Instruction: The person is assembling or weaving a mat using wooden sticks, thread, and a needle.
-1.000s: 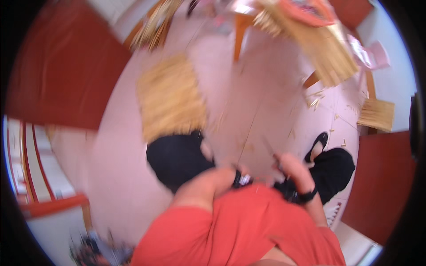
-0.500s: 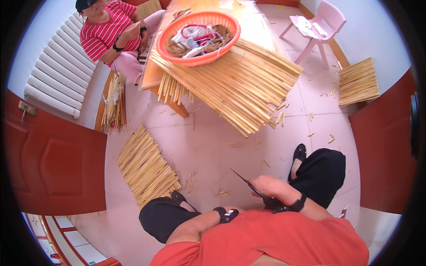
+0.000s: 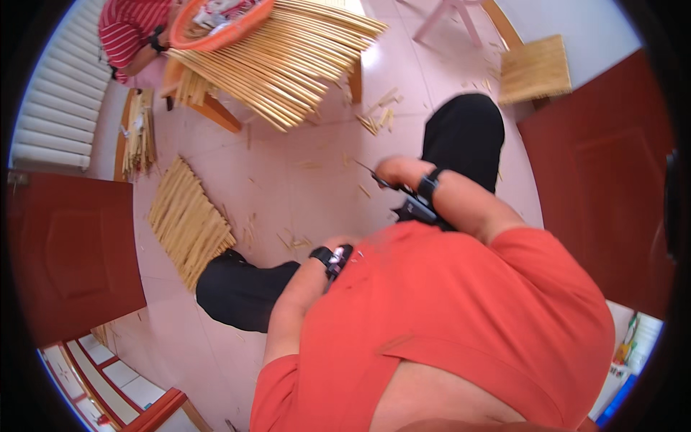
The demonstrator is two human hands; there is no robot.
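Pink tiled floor (image 3: 324,162) scattered with stick offcuts (image 3: 378,119), and a dark bladed tool (image 3: 385,184) in the right hand (image 3: 392,171)

Seen from above, the wearer sits with knees apart, in a red-orange shirt (image 3: 446,309) and black trousers (image 3: 464,137). Of the two hands, the right is closed around the tool, just inside the right knee, its thin tip pointing away toward the upper left; blur hides its exact kind. The left hand (image 3: 344,240) is near the waist, mostly hidden behind a wrist device (image 3: 336,261), so whether it grips anything cannot be told.

Beyond the left knee, a mat of straw-coloured sticks (image 3: 188,219) lies on the floor. Farther off, an orange wooden worktop (image 3: 220,114) carries a wide layer of similar sticks (image 3: 281,57), with an orange plastic basket (image 3: 209,45) resting on them. Beside it, at upper left, is a co-worker's striped red sleeve (image 3: 122,32), near a white radiator (image 3: 61,86). Below, a tied stick bundle (image 3: 139,137) leans by the wall. Reddish-brown doors flank the scene, left (image 3: 79,259) and right (image 3: 597,173).
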